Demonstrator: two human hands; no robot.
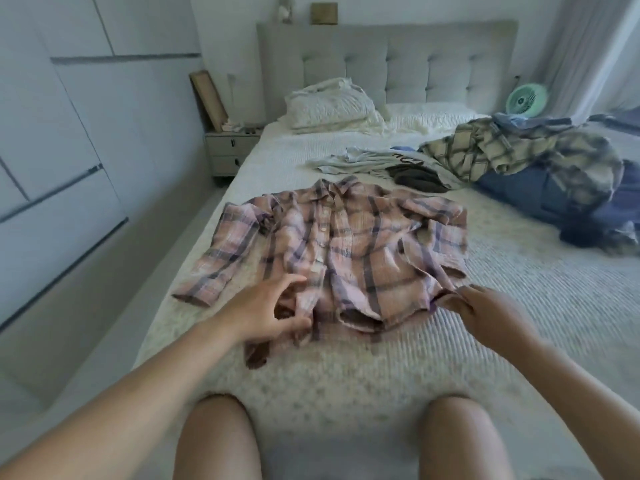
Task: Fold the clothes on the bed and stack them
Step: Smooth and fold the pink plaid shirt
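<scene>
A pink plaid shirt [349, 251] lies spread front-up on the white bed [519, 306], collar toward the headboard. My left hand [266, 311] is at its lower left hem, fingers curled around a fold of the fabric. At the lower right hem my right hand [474, 306] pinches the corner. Farther up the bed lie a white printed T-shirt [367, 159], a dark garment [417, 178], a yellow-green plaid shirt [512, 150] and blue clothing [554, 202] in a loose heap.
A folded white blanket [332, 107] rests by the grey headboard [388, 60]. A green fan [528, 98] stands at the back right. A nightstand [230, 150] is left of the bed, with wardrobe doors along the left wall. My knees [218, 438] are at the bed's foot.
</scene>
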